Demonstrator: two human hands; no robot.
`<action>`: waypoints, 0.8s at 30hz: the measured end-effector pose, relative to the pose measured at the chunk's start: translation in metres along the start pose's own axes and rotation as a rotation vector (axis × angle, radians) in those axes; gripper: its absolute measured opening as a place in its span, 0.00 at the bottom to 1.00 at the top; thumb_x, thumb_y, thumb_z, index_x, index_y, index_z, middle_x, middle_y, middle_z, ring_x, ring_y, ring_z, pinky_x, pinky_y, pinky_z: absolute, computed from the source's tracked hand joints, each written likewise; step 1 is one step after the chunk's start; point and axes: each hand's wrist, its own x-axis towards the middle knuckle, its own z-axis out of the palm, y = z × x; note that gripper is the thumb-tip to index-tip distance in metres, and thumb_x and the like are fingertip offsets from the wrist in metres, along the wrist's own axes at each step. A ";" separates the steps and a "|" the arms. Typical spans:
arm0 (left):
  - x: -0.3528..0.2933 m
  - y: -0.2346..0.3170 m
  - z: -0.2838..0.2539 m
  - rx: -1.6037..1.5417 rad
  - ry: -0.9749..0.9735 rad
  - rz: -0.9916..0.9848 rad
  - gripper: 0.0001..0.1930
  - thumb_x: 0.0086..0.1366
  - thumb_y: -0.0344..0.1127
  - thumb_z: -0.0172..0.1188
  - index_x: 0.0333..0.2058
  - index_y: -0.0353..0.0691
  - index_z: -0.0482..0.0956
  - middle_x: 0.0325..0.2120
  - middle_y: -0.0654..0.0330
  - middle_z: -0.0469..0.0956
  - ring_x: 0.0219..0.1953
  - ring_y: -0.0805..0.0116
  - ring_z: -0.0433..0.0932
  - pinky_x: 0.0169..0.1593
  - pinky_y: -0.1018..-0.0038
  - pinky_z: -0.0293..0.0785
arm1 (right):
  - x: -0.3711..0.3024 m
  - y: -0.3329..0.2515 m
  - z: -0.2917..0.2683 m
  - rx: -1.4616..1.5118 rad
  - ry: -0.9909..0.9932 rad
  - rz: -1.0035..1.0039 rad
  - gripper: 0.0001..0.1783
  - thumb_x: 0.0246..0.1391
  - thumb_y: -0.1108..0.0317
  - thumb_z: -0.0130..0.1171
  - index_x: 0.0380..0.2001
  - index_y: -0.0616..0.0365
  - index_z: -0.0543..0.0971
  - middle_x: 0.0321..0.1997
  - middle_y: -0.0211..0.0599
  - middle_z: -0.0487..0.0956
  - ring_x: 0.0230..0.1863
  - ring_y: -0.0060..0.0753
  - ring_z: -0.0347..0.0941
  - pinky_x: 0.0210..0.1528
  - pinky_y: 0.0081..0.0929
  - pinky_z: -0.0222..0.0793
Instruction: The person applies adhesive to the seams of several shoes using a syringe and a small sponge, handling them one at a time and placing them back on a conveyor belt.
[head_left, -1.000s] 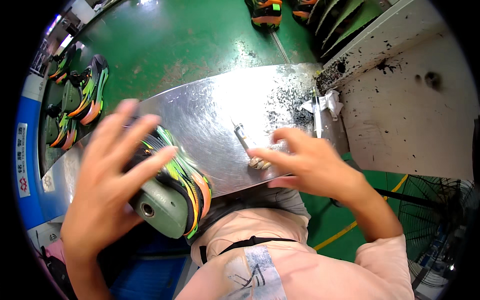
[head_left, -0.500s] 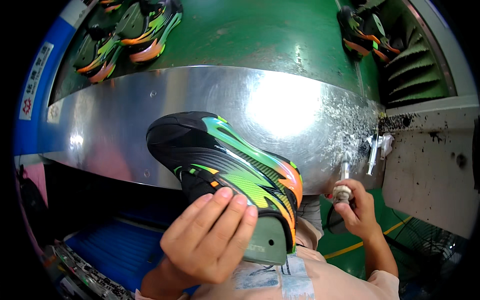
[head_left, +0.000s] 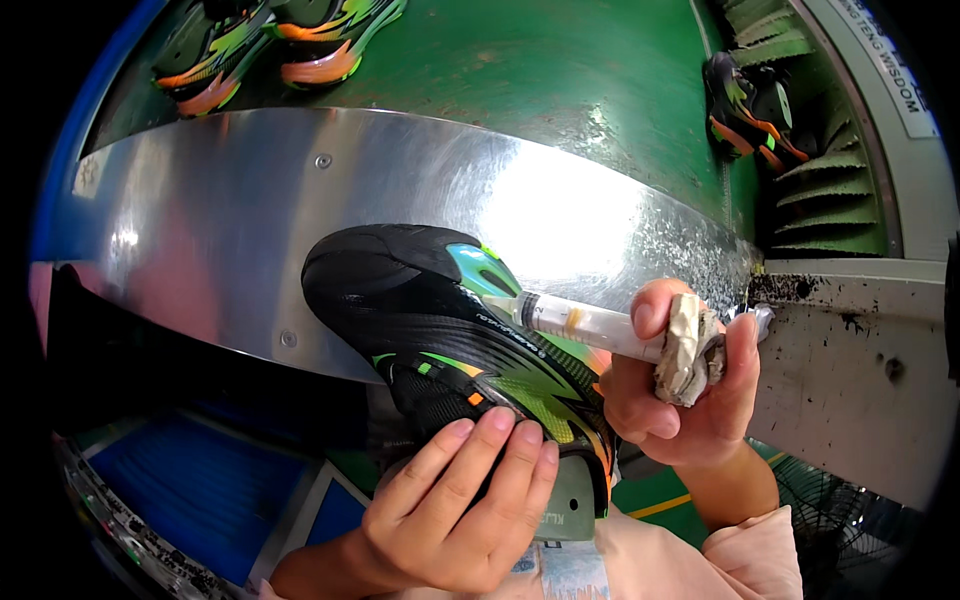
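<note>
Sneaker [head_left: 450, 330], glossy black-green mesh, gripped near by left hand [head_left: 450, 505]; clear syringe [head_left: 575, 322] clenched in right hand [head_left: 675, 385], tip touching.

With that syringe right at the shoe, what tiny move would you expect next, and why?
Probably a gentle squeeze of the syringe while easing its tip along the sole edge. The right hand grips it with a crusted rag, and its tip already rests against the side of the shoe near the blue patch. The left hand steadies the shoe from below, so it looks set for it.
</note>
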 end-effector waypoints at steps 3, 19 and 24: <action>-0.001 0.001 0.000 0.000 0.000 -0.010 0.09 0.59 0.31 0.55 0.37 0.42 0.82 0.39 0.58 0.80 0.44 0.60 0.79 0.49 0.67 0.75 | 0.004 0.006 0.000 0.045 -0.008 -0.031 0.42 0.56 0.31 0.37 0.47 0.66 0.65 0.19 0.31 0.68 0.17 0.17 0.59 0.20 0.15 0.52; -0.010 0.005 -0.003 0.055 -0.052 0.021 0.07 0.58 0.30 0.58 0.35 0.42 0.82 0.39 0.59 0.79 0.44 0.58 0.78 0.47 0.65 0.76 | -0.042 -0.005 0.006 -0.336 0.117 0.063 0.41 0.51 0.33 0.49 0.46 0.67 0.68 0.33 0.34 0.75 0.30 0.17 0.69 0.31 0.15 0.64; -0.020 0.008 0.002 0.066 -0.035 -0.025 0.07 0.59 0.32 0.57 0.36 0.45 0.82 0.40 0.62 0.78 0.45 0.62 0.78 0.49 0.69 0.74 | -0.069 0.005 -0.010 -0.219 0.119 0.047 0.41 0.50 0.33 0.49 0.45 0.67 0.68 0.29 0.34 0.73 0.26 0.17 0.68 0.27 0.15 0.62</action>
